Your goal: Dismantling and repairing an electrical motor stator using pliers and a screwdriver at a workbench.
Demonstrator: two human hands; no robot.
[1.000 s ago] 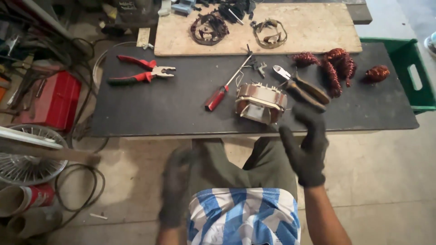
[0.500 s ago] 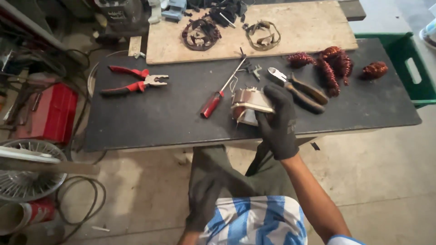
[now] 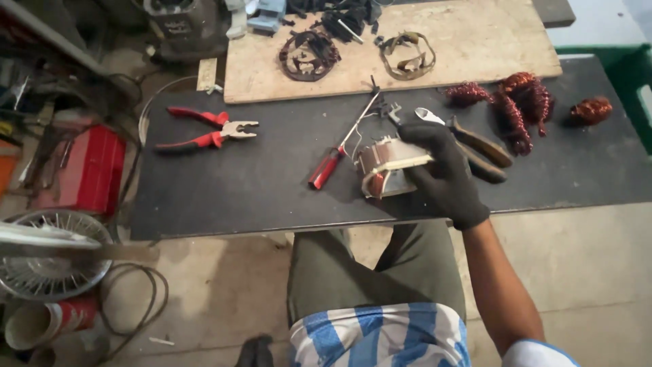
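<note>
Our right hand (image 3: 441, 170), gloved, wraps its fingers around the motor core (image 3: 384, 166) at the dark mat's (image 3: 238, 190) near edge, steadying it; our left hand (image 3: 256, 352) is barely visible, its state unclear.

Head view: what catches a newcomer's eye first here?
The gloved right hand grips a metal motor stator at the dark work mat's near edge. Red-handled pliers lie at the mat's left, and coppery wire coils at its far right.
</note>
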